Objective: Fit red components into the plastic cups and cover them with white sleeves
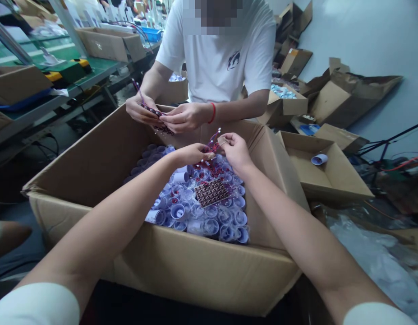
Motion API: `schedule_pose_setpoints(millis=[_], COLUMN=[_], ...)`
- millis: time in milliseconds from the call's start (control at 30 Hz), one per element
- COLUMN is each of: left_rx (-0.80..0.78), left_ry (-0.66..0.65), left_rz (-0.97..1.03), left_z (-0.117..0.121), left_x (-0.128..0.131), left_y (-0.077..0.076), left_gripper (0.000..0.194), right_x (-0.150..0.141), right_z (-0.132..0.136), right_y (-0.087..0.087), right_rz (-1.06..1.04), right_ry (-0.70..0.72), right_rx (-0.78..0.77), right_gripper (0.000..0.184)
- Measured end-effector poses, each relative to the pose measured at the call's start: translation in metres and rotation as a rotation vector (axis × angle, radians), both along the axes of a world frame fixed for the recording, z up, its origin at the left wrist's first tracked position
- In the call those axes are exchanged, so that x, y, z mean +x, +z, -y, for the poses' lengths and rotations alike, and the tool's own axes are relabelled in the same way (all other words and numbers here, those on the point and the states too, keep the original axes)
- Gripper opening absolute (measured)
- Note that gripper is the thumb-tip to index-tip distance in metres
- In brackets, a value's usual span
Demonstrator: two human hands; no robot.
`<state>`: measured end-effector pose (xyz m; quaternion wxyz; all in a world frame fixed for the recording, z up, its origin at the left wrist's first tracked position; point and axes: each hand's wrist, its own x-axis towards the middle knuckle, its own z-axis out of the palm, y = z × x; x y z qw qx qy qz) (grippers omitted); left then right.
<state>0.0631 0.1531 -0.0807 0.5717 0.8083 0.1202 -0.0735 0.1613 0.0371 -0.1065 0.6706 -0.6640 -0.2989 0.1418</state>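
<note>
Though small, a white-tipped wire bundle (214, 146), red and purple, in the pinch of both hands (237, 152).

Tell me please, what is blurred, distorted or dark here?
Head view: wide-angle distortion stretches both forearms toward the lower corners; head view: the green worktable looks soft; head view: the red parts lack fine detail; head view: shadow darkens the area below the large cardboard box.

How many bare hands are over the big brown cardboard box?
4: your left hand and your right hand closer in; the co-worker's right hand and co-worker's left hand at the far side.
</note>
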Motion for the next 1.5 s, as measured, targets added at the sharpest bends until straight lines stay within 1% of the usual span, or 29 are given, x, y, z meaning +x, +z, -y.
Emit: schedule_pose_setpoints(millis=[100,167,267,367,433,533,667,800,867,933,1067,1167,1233,1300,1367,1433,1500], left_rx=[-0.080,-0.156,-0.253,-0.295,-0.307,-0.293,-0.250,-0.275,-0.268,-0.244,-0.172,-0.131,-0.126,-0.127,-0.131,-0.143,-0.168], left_ry=[0.005,-0.002,-0.014,-0.022,-0.019,-0.005,-0.009,0.014,0.038,0.054,0.085,0.084,0.065,0.048,0.040,0.038,0.046], left_rz=[-0.025,-0.051,-0.069,-0.075,-0.076,-0.078,-0.086,-0.104,-0.115,-0.118,-0.091,-0.056,-0.034,-0.006,0.025,0.055,0.090], left_z=[0.003,0.005,0.007,0.008,0.008,0.008,0.008,0.008,0.008,0.008,0.008,0.007,0.006,0.004,0.003,0.001,0.001], left_x=[-0.004,-0.007,-0.007,-0.006,-0.005,-0.006,-0.005,-0.003,-0.002,-0.002,-0.003,-0.003,-0.003,-0.003,-0.003,-0.001,0.001], left_y=[0.001,0.000,-0.004,-0.006,-0.006,-0.004,-0.001,0.002,0.004,0.005,0.004,0.002,0.001,0.000,-0.001,-0.003,-0.005], left_gripper=[0.020,0.027,0.033,0.037,0.038,0.038,0.030,0.020,0.019,0.020,0.020,0.020,0.019,0.021,0.021,0.020,0.019], right_x=[0.001,0.000,-0.003,-0.010,-0.013,-0.015,-0.014,-0.019,-0.023,-0.023,-0.012,-0.002,0.001,0.000,-0.002,-0.004,-0.006], right_z=[-0.001,0.000,0.002,0.005,0.006,0.007,0.008,0.008,0.007,0.007,0.008,0.008,0.007,0.005,0.002,0.000,-0.001], right_y=[-0.001,-0.001,0.003,0.009,0.012,0.013,0.011,0.012,0.013,0.014,0.010,0.004,0.000,-0.003,-0.005,-0.005,-0.003], right_rz=[-0.019,0.065,0.267,0.411,0.467,0.524,0.625,0.779,0.857,0.888,0.816,0.699,0.575,0.444,0.346,0.277,0.236], right_ry=[0.046,0.048,-0.061,-0.167,-0.199,-0.212,-0.222,-0.233,-0.218,-0.205,-0.262,-0.278,-0.181,-0.026,0.081,0.104,0.082], right_rx=[-0.015,-0.018,-0.045,-0.106,-0.134,-0.175,-0.212,-0.275,-0.301,-0.310,-0.304,-0.283,-0.288,-0.300,-0.261,-0.169,-0.095], right_gripper=[0.027,0.028,0.024,0.018,0.017,0.018,0.022,0.028,0.030,0.031,0.025,0.022,0.024,0.025,0.024,0.023,0.023])
